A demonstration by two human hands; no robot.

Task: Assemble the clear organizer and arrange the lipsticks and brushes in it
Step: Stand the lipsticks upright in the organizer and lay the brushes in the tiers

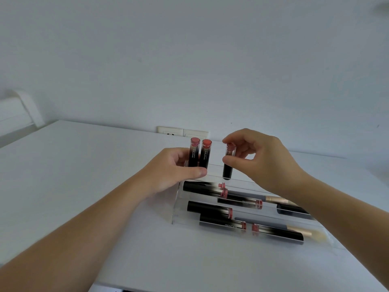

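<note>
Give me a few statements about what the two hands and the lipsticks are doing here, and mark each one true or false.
1. The right hand pinches an upright lipstick over the clear organizer. True.
2. The left hand lies flat on the table, away from everything. False: it holds two standing lipsticks at the organizer's back row.
3. Several lipsticks lie on their sides in the organizer's front rows. True.
4. All the brushes stand upright. False: the brush with pale bristles lies on its side at the front.
5. A wall socket sits behind the table. True.
</note>
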